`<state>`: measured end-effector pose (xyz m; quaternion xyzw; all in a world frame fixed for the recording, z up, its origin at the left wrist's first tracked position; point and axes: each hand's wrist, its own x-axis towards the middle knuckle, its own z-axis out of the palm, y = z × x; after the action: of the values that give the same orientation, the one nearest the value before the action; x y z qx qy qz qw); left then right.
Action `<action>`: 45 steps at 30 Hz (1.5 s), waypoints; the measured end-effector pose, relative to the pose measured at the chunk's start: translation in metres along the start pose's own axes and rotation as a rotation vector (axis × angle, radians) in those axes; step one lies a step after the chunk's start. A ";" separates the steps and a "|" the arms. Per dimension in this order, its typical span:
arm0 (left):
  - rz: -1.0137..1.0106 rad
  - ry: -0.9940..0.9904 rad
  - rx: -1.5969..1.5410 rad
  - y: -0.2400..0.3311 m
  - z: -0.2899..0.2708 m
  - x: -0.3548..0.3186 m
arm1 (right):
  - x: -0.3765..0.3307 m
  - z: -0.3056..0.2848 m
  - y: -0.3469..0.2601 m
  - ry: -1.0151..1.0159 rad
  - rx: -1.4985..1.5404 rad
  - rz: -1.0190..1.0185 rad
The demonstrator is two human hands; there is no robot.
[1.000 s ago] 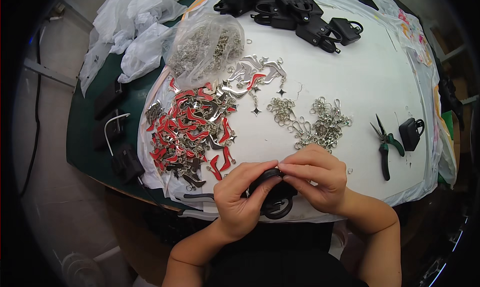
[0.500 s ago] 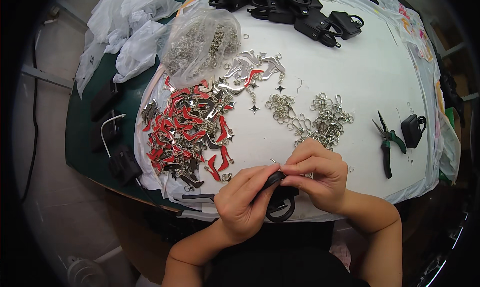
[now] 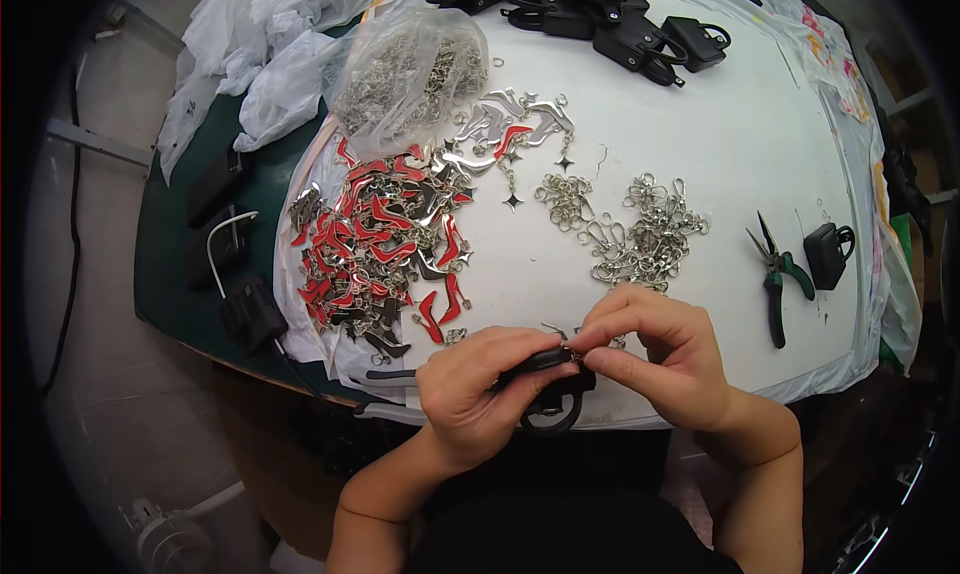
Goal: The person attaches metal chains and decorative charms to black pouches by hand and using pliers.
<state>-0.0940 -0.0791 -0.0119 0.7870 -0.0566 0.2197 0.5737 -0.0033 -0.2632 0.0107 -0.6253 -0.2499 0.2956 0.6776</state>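
At the near edge of the counter (image 3: 700, 124), the left hand (image 3: 470, 394) grips a small black case (image 3: 550, 374) with a ring below it, fingers wrapped around it. The right hand (image 3: 665, 359) pinches a small metal clasp (image 3: 572, 351) at the case's top, fingertips closed tight. A clear bag (image 3: 410, 74) at the far left holds silver rings. Loose red shoe charms (image 3: 385, 244) lie in a heap; silver clasps (image 3: 640, 234) lie beside green-handled pliers (image 3: 775, 279). More black cases (image 3: 590, 14) sit at the far edge.

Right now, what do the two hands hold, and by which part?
The left hand grips a small black case around its body. The right hand pinches something small at its top edge; what exactly cannot be told.
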 end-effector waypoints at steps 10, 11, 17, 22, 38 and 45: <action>0.310 0.050 0.249 -0.001 0.011 -0.013 | -0.010 0.008 -0.011 0.059 -0.637 -0.359; 0.307 0.049 0.246 -0.003 0.011 -0.013 | -0.010 0.009 -0.011 0.060 -0.637 -0.354; 0.022 -0.126 0.238 0.020 -0.026 -0.017 | -0.022 0.006 -0.014 0.034 -0.879 -0.418; -0.063 -0.565 0.724 0.017 -0.082 -0.038 | -0.029 0.003 -0.024 0.039 -0.981 -0.497; -0.056 -0.526 0.702 0.046 -0.098 -0.007 | -0.035 0.006 -0.037 -0.057 -1.111 -0.546; -0.003 -0.667 0.696 0.058 -0.094 0.011 | -0.034 0.012 -0.031 -0.050 -1.088 -0.595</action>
<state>-0.1306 -0.0096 0.0661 0.9599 -0.1596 -0.0397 0.2271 -0.0327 -0.2799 0.0442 -0.7776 -0.5442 -0.0611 0.3089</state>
